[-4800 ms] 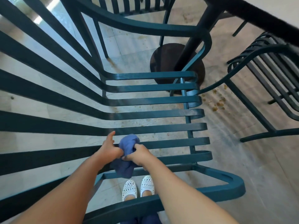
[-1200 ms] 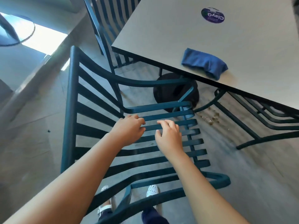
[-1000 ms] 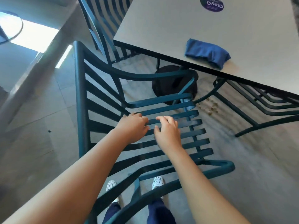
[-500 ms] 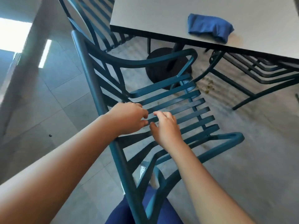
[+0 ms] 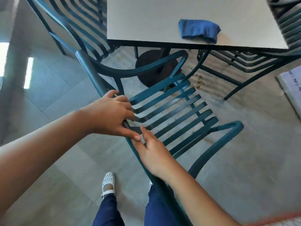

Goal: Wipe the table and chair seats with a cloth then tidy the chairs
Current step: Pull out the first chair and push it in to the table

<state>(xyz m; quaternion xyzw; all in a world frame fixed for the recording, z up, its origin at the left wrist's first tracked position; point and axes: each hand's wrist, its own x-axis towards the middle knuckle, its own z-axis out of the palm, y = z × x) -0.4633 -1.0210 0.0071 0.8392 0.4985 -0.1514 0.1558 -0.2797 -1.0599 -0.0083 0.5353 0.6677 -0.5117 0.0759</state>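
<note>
A teal slatted metal chair [image 5: 171, 108] stands in front of me, its seat facing the white table [image 5: 146, 22]. My left hand [image 5: 112, 115] grips the top rail of the chair's backrest, fingers over the slats and thumb along the rail. Just below it, my right hand [image 5: 153, 152] wraps the same rail, and the two hands touch. A folded blue cloth [image 5: 198, 31] lies on the table near its front edge, away from both hands.
A second teal chair [image 5: 73, 22] stands at the table's left and a third [image 5: 244, 62] is tucked under its right side. The table's black round base [image 5: 154, 69] sits under the top. Brown crumbs [image 5: 199, 80] lie on the tiled floor.
The cloth went from my hands to the table. Both hands moved from the seat slats up to the backrest's top rail, and I stepped back behind the chair.
</note>
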